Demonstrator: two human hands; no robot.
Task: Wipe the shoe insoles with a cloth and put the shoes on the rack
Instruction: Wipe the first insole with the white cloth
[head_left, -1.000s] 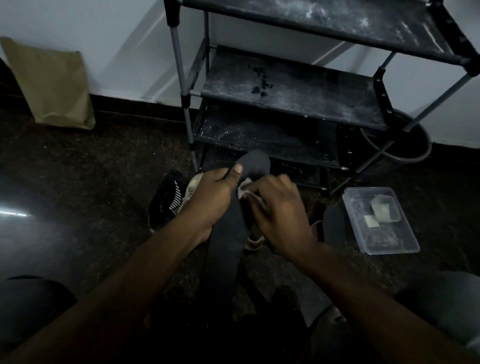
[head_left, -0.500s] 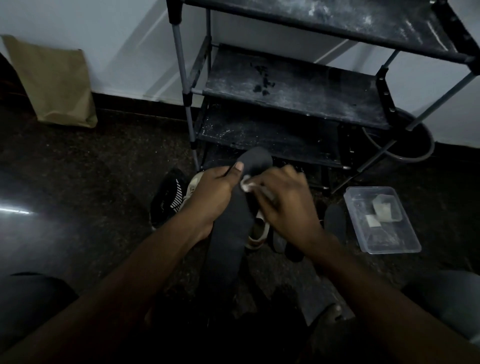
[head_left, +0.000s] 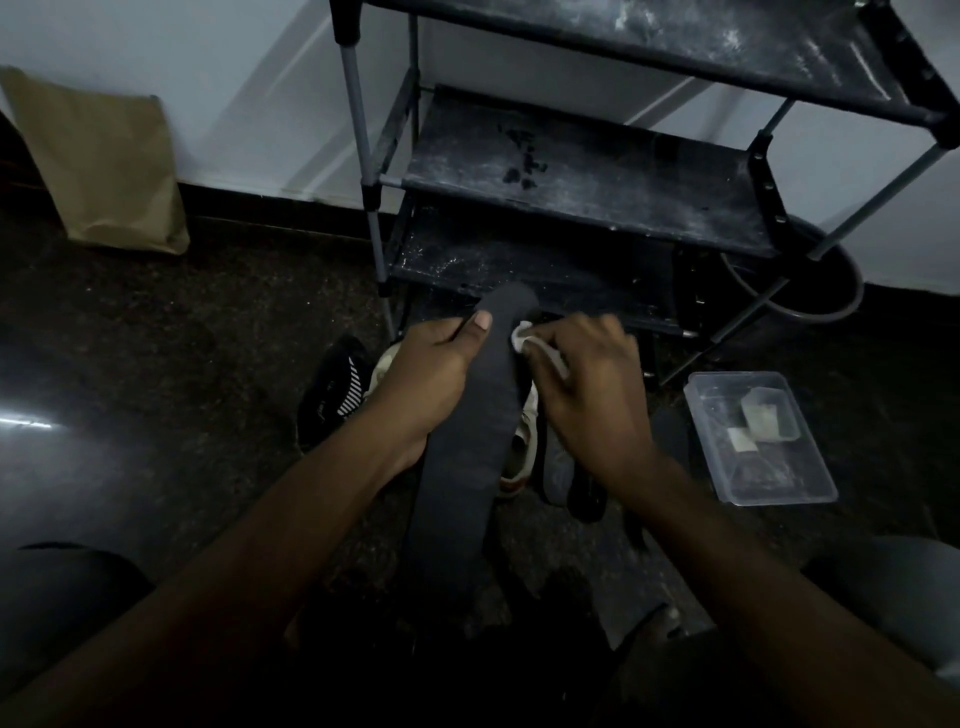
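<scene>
Dark insole (head_left: 467, 431) gripped by left hand (head_left: 426, 379), right hand (head_left: 592, 384) pinching cloth (head_left: 522, 335), shoes (head_left: 332, 395) beneath, plastic tub (head_left: 698, 400) beside rack (head_left: 582, 176).

No text, brand, number or sign can be read anywhere in this dim scene. The black shoe (head_left: 326, 402) on the floor at the left shows only white diagonal stripes. The pale pieces (head_left: 763, 415) in the clear plastic box (head_left: 769, 486) at the right are too small and blurred to tell whether they carry any print.
</scene>
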